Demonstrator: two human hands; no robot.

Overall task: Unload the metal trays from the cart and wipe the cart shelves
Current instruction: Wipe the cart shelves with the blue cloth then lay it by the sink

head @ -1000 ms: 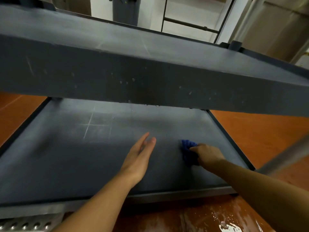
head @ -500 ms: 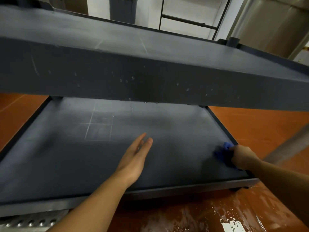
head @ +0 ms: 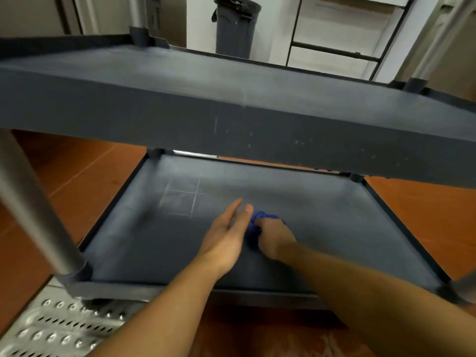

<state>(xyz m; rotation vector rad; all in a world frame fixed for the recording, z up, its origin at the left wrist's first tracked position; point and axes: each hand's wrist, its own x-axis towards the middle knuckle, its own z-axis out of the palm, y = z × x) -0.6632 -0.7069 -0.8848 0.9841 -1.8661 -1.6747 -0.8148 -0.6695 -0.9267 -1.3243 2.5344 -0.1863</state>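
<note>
— What's she got in that right hand (head: 274,237)?

— A crumpled blue cleaning cloth (head: 253,228). The fingers are curled down tight over it, so most of the rag is buried under the fist; only a bunched bit pokes out on the side toward the other hand and a thin edge past the knuckles.

— And where's the cloth pressed?

— Flat on the lower dark grey plastic shelf of the cart (head: 334,228), about the middle of it, somewhat nearer the front lip than the back. There are faint pale scratch lines on the shelf just beyond the hands, to the left.

— The left hand (head: 226,237), is it holding anything?

— No, it's spread flat, palm down, fingers straight and pointing away from the body. It lies just beside the right fist, with its fingertips alongside the exposed bit of cloth. Whether the skin actually touches the rag I can't tell from here.

— What about the upper dark grey shelf (head: 231,99)?

— It hangs over both arms, its surface dull and streaked, with small pale specks on the front edge. No metal trays on either shelf from this angle.

— Anything round the cart?

— A round grey metal cart post (head: 33,212) at the near left corner, orange-red tiled floor (head: 77,176) underneath, a perforated metal floor plate (head: 56,328) at bottom left, and a tall dark grey rubbish bin (head: 235,24) standing well behind the cart against the pale wall.
</note>
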